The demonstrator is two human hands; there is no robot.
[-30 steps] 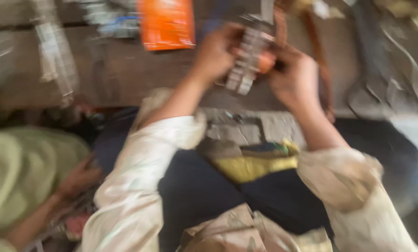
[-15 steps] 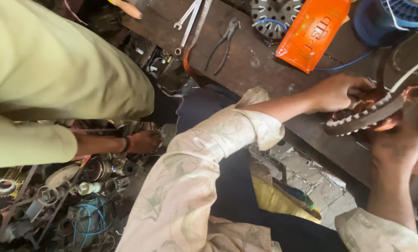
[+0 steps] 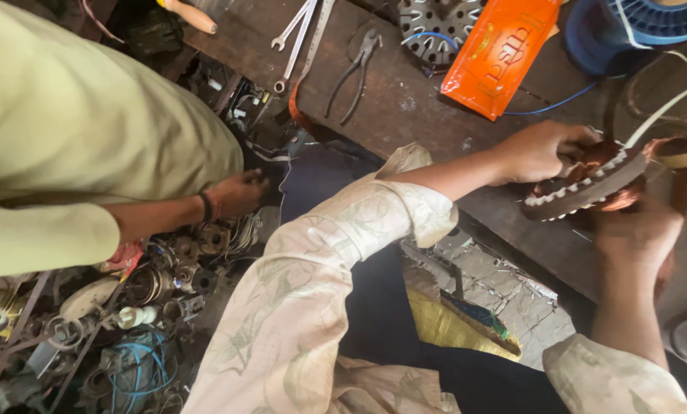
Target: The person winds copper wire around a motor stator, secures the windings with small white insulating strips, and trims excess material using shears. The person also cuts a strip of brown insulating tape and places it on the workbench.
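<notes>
At the far left a co-worker in a pale green shirt (image 3: 67, 130) bends over a heap of metal parts (image 3: 90, 322), one hand (image 3: 240, 192) down among them. Further right, on the dark wooden bench (image 3: 405, 107), lie two spanners (image 3: 294, 34) and a pair of pliers (image 3: 355, 69), with an orange packet (image 3: 501, 54) beyond them and a blue wire spool (image 3: 635, 27) near the top right corner. The person's left hand (image 3: 543, 149) closes around the upper left edge of a round motor stator (image 3: 589, 184) with copper windings and pale slot liners, held tilted above the bench's near edge. The right hand (image 3: 639, 238) cups the stator from below, fingers wrapped on its underside, so both hands hold it together.
</notes>
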